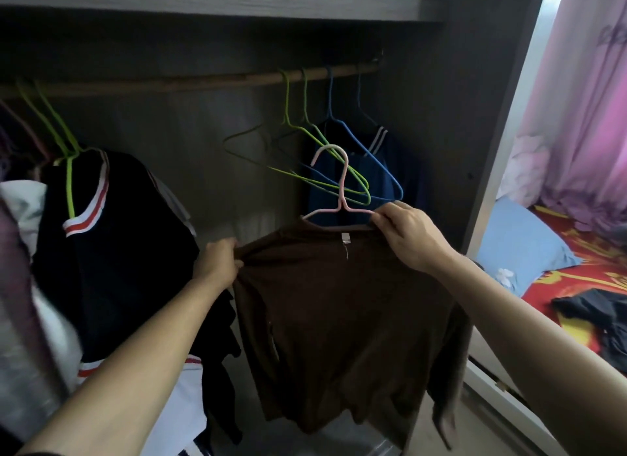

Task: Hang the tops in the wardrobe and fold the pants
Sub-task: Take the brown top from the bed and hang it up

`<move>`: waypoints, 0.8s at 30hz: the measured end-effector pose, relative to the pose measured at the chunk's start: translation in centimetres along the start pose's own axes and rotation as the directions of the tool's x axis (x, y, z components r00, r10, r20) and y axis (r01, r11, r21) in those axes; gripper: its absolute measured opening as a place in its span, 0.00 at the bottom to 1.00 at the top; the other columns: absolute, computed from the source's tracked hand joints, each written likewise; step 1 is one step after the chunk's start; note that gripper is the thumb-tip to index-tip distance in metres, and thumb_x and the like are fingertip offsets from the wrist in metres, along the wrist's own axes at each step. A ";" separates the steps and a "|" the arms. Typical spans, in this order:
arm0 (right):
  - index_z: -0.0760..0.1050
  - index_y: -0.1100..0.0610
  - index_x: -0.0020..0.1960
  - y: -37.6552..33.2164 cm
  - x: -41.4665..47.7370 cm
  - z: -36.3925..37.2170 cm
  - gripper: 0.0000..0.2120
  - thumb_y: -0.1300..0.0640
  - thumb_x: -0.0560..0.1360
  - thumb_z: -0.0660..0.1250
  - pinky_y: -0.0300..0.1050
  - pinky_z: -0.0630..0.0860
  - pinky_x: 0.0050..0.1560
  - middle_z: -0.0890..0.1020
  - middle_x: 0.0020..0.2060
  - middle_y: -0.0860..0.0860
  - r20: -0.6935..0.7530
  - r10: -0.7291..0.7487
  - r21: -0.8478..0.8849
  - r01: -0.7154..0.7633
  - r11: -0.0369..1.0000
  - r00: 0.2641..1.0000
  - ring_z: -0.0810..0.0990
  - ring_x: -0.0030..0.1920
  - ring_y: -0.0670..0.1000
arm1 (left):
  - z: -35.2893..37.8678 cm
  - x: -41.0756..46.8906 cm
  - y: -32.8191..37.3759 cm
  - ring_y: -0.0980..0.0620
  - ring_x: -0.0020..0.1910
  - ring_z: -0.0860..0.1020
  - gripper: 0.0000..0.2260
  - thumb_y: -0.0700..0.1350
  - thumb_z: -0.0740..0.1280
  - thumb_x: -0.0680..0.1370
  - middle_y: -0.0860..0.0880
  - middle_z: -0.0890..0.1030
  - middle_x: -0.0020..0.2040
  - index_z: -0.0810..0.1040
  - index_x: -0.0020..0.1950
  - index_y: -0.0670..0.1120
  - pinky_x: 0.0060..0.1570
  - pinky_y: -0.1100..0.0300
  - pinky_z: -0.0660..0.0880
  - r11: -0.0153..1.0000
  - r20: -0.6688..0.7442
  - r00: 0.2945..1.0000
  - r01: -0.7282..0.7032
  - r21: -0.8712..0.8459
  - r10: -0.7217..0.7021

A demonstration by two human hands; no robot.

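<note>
Brown top (339,320) hung at centre frame on a pink hanger (341,197), below the wardrobe rod (203,80). Our left hand (219,260) had its grip pinched closed on the shoulder fabric; our right hand (407,235) clasped hanger and collar together.

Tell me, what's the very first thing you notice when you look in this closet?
The brown top in the middle grabs the eye first: it sits on a pink hanger, not yet on the wooden rail, with the left hand pinching one shoulder and the right hand holding the other end. Behind it, bright green and blue empty hangers dangle from the rail. Off to the right, a red bedspread and pink curtain glow.
</note>
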State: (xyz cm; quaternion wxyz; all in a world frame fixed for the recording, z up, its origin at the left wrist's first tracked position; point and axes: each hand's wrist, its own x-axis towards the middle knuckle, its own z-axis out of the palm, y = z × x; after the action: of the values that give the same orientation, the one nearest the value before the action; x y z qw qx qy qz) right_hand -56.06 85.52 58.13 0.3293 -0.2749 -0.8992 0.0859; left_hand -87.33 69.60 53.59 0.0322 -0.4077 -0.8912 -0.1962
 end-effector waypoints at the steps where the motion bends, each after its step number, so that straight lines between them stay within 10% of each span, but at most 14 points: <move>1: 0.77 0.54 0.52 -0.6 0.6 0.1 0.13 0.48 0.83 0.57 0.55 0.76 0.49 0.78 0.46 0.48 0.004 -0.008 0.000 0.008 1.000 1.000 0.78 0.47 0.52 | -0.4 0.1 0.2 0.42 0.55 0.78 0.14 0.43 0.73 0.74 0.43 0.80 0.56 0.77 0.59 0.47 0.48 0.54 0.76 1.000 0.054 0.999 0.007 0.020 -0.008; 6: 0.80 0.56 0.52 -4.0 4.9 0.5 0.12 0.51 0.82 0.60 0.49 0.76 0.45 0.81 0.44 0.50 0.003 0.022 0.056 -0.022 0.998 1.000 0.78 0.45 0.50 | -4.6 2.5 2.5 0.40 0.65 0.70 0.26 0.47 0.69 0.76 0.42 0.69 0.66 0.65 0.72 0.47 0.56 0.47 0.73 0.980 -0.118 0.979 -0.153 0.130 0.169; 12: 0.81 0.58 0.53 -7.6 12.0 -0.3 0.11 0.54 0.82 0.61 0.46 0.71 0.36 0.81 0.43 0.53 -0.146 0.153 0.118 -0.136 0.984 0.977 0.78 0.40 0.52 | -13.2 6.4 5.2 0.35 0.73 0.58 0.32 0.48 0.68 0.75 0.36 0.58 0.75 0.60 0.76 0.44 0.67 0.37 0.62 0.916 -0.506 0.783 -0.197 0.349 0.361; 24: 0.78 0.57 0.64 -12.2 20.7 3.6 0.16 0.60 0.77 0.66 0.52 0.76 0.63 0.80 0.60 0.56 0.138 0.265 0.400 -0.298 0.867 0.954 0.78 0.61 0.56 | -16.0 11.2 2.8 0.47 0.79 0.43 0.42 0.48 0.72 0.70 0.45 0.46 0.80 0.55 0.78 0.40 0.74 0.38 0.47 0.870 -0.385 0.853 -0.148 0.471 0.354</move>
State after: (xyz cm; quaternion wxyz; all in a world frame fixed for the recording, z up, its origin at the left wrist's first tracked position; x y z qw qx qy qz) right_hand -76.80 86.81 70.75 0.3288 -0.3230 -0.8225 0.3334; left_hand -94.38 73.24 71.70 0.3556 -0.4482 -0.8160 -0.0823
